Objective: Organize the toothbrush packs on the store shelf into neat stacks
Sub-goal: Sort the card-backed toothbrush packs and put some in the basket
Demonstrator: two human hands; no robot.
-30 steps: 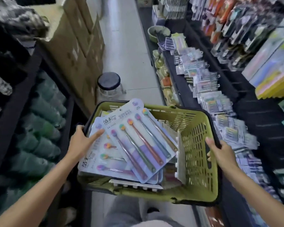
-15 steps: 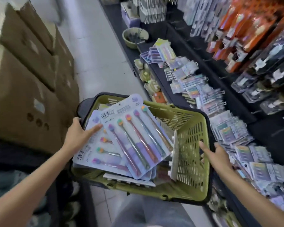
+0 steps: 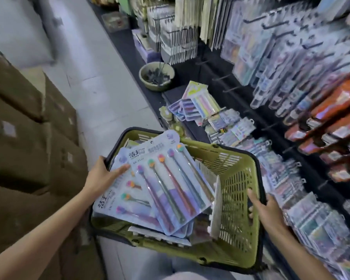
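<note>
A green plastic basket (image 3: 238, 235) sits in front of me, loaded with light-blue toothbrush packs (image 3: 168, 184) lying crossed over one another. My left hand (image 3: 103, 174) holds the basket's left rim, its fingers lying flat on the edge of the packs. My right hand (image 3: 269, 213) grips the basket's right wall, fingers hooked through the mesh. More toothbrush packs (image 3: 230, 130) lie in a loose, uneven row on the dark shelf (image 3: 192, 126) to the right.
Brown cardboard boxes (image 3: 28, 142) are stacked on the left of the aisle. A green bowl (image 3: 157, 76) stands at the shelf's far end. Hanging packs on pegs (image 3: 291, 77) fill the wall above the shelf. A strip of pale tiled floor (image 3: 101, 87) runs ahead.
The view has swung up and to the right toward the shelf wall. Both hands keep their hold on the basket, and the packs in it have not shifted.
</note>
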